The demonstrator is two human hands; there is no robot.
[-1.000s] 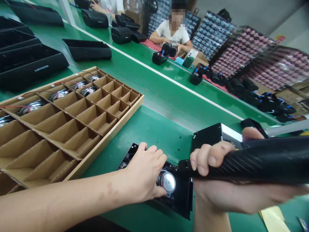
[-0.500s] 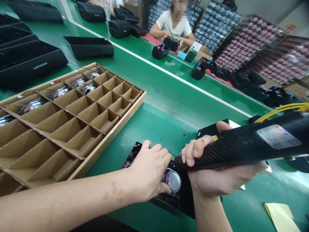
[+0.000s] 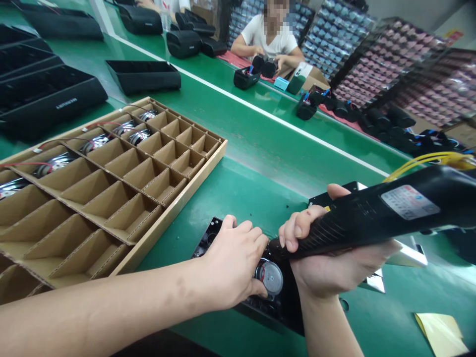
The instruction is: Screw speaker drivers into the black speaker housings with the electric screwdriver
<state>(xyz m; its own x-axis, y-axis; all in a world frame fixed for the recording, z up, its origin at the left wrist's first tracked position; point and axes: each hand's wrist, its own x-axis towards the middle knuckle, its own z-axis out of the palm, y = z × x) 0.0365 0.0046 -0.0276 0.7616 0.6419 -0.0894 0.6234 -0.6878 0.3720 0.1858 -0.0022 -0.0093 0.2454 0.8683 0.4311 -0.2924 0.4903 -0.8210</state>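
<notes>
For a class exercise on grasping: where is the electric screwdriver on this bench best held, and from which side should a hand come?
Hold the ribbed black barrel of the electric screwdriver near its narrow end, coming from below and the right, as the right hand does. The tool lies tilted, narrow end down at the speaker housing, and the yellow cable leaves the far end, so that end stays free.

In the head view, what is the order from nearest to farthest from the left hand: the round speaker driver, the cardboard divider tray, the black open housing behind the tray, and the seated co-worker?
From the left hand, nearest first:
1. Round speaker driver, to the right, beside the thumb.
2. Cardboard divider tray, to the left.
3. Black open housing, beyond the tray.
4. Seated co-worker, across the far bench.
</notes>
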